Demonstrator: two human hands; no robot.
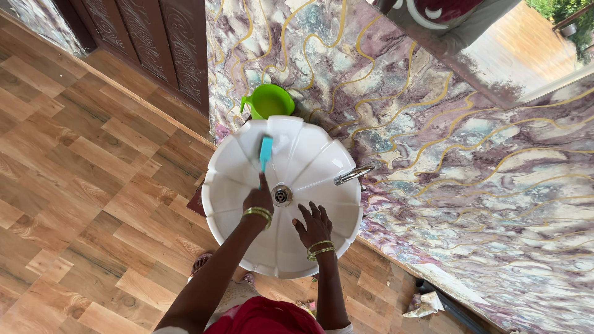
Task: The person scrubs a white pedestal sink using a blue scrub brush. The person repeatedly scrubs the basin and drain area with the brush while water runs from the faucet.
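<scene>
A white fluted wash basin (322, 161) juts from a marbled wall, with a metal drain (281, 195) at its centre. My left hand (258, 199) is shut on the handle of a turquoise brush (265, 152), whose head presses on the far inner side of the basin. My right hand (314, 225) lies open with fingers spread on the near inner side of the basin, right of the drain. Both wrists wear gold bangles.
A chrome tap (352, 175) projects over the basin's right rim. A green plastic jug (268, 101) stands behind the basin by the wall. Wood-pattern floor (93, 185) spreads to the left, a carved dark door (154, 43) beyond. Crumpled paper (424, 304) lies at the wall's foot.
</scene>
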